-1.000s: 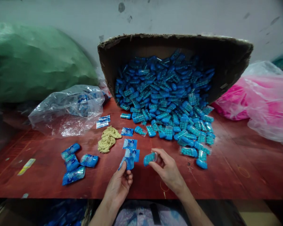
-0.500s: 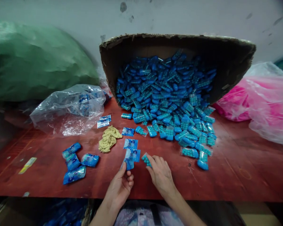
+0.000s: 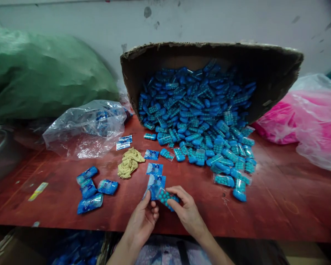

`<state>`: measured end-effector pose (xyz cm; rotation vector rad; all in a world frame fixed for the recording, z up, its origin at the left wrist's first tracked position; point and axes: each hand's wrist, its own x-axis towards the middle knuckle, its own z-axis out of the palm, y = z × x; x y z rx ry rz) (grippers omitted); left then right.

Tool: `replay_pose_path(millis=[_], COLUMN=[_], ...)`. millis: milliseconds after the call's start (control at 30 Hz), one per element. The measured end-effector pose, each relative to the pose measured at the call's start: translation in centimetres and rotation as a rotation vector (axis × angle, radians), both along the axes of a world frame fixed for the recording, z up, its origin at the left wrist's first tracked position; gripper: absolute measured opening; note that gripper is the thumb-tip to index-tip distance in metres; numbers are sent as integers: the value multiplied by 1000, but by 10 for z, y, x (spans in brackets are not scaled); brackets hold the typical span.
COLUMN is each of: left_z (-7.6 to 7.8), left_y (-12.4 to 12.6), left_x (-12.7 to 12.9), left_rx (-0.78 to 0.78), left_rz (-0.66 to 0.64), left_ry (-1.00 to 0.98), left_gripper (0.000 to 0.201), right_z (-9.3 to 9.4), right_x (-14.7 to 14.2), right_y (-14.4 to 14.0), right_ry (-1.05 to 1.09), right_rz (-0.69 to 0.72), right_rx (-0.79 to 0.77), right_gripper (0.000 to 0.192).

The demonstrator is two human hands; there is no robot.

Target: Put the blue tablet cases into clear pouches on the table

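My left hand (image 3: 143,217) pinches a small blue printed packet (image 3: 150,194) between thumb and fingers above the table's front. From the other side, my right hand (image 3: 186,208) grips a clear container of turquoise beads (image 3: 165,198) with a blue end. Its clear end meets the packet; whether it has entered the packet's opening I cannot tell. Just beyond my hands lie flat blue packets (image 3: 154,169), and a similar blue packet (image 3: 151,154) is farther back. At the left, several filled blue packets (image 3: 89,203) lie in a loose group.
A tipped cardboard box (image 3: 281,81) spills many bead containers (image 3: 193,110) onto the red table (image 3: 278,191). Left of centre are a crumpled yellow cloth (image 3: 130,163) and a clear plastic bag (image 3: 79,129). A green sack (image 3: 49,77) and pink bags (image 3: 317,121) flank the box.
My right hand has brought the bead container left and slightly down, against the packet. My left hand stays near the same place. The whole view has shifted slightly.
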<state>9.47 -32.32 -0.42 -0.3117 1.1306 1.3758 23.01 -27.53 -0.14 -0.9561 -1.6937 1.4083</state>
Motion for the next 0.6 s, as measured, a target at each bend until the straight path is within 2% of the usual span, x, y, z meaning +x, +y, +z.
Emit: replay_pose_path(millis=[300,500,600], left_z=[-1,1,1], left_y=[-2,-1,-2], left_x=[-2,-3,-3], left_rx=[68,7,37], left_rz=[-35,-19,-58], left_ry=[131,95,143], left_gripper=[15,12,15], right_z=[7,7,7], right_x=[6,6,6], right_y=[10,7,9], right_ry=[-32,-144,-129], right_rz=[104,113,123], right_rx=[68,289,264], right_gripper=[21,25,24])
